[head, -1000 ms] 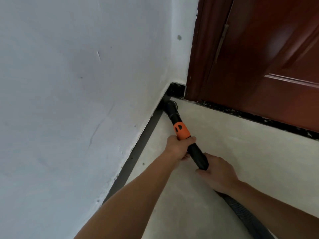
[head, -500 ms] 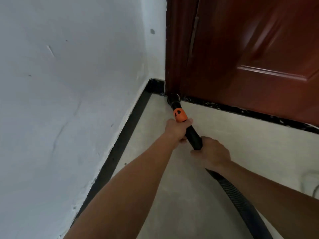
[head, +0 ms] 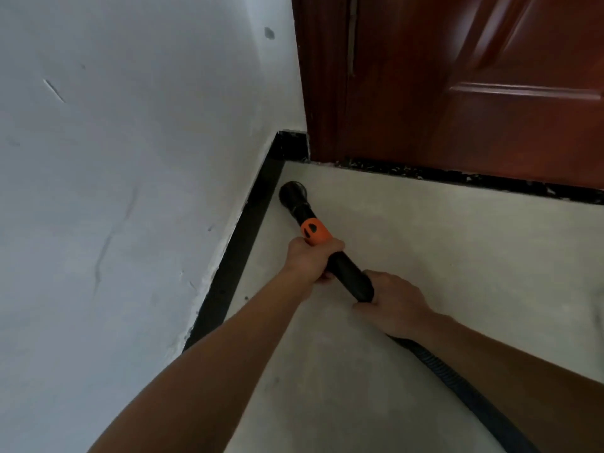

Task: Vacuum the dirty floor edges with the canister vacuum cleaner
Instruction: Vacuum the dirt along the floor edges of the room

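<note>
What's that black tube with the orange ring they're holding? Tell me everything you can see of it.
It is the vacuum wand: a black, plastic-looking tube with an orange collar and a round flared nozzle. It slants low over the pale floor, nozzle close beside the black baseboard. The left hand grips it just behind the collar, the right hand its rear end, where a ribbed black hose runs back.

- No text, brand, number or sign can be read anywhere;
- the orange collar (head: pixel 314 231) on the vacuum wand (head: pixel 349 276) bears only dark oval marks, no letters.
</note>
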`<control>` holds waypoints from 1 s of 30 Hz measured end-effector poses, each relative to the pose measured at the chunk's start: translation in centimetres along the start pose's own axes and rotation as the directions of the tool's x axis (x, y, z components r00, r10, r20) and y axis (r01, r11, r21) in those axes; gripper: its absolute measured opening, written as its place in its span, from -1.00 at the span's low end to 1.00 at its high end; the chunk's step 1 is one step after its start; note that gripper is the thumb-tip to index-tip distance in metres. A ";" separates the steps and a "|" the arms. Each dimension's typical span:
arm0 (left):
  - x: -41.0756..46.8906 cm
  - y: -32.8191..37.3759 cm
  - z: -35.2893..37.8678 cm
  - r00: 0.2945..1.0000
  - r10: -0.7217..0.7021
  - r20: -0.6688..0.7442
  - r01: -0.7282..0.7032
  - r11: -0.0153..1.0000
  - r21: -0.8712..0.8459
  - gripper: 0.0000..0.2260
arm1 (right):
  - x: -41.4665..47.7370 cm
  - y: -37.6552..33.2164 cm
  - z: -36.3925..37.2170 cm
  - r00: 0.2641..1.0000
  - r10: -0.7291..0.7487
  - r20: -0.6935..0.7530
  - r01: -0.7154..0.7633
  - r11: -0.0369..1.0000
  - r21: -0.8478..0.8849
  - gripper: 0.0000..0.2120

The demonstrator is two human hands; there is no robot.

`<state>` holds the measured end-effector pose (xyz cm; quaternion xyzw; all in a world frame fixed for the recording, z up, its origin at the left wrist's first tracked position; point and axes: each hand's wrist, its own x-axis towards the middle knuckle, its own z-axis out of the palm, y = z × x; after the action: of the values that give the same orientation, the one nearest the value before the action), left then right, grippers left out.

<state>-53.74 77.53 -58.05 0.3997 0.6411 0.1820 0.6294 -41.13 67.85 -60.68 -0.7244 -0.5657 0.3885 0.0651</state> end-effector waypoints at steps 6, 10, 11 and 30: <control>-8.1 -5.0 -2.3 0.977 -0.206 -0.047 0.203 0.978 -0.054 -0.77 | -7.4 -1.5 2.8 0.975 0.054 0.216 -0.044 0.998 -0.047 -0.78; -14.8 -8.3 -4.8 0.933 -0.343 -0.111 0.338 0.939 -0.065 -0.72 | -13.7 -3.6 5.3 0.933 0.067 0.354 -0.061 0.998 -0.029 -0.79; -16.5 -9.4 -5.4 0.920 -0.373 -0.117 0.367 0.928 -0.067 -0.71 | -15.5 -4.0 6.2 0.925 0.065 0.373 -0.059 0.998 -0.027 -0.79; -36.2 -24.4 -11.7 0.733 -0.670 -0.115 0.628 0.733 -0.262 -0.77 | -34.1 -7.5 17.5 0.867 -0.067 0.493 0.232 0.931 -0.282 -0.78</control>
<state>-75.86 38.86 -50.40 0.0616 0.7785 0.0543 0.6223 -60.04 34.78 -52.09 -0.5606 -0.6766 0.4469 -0.1682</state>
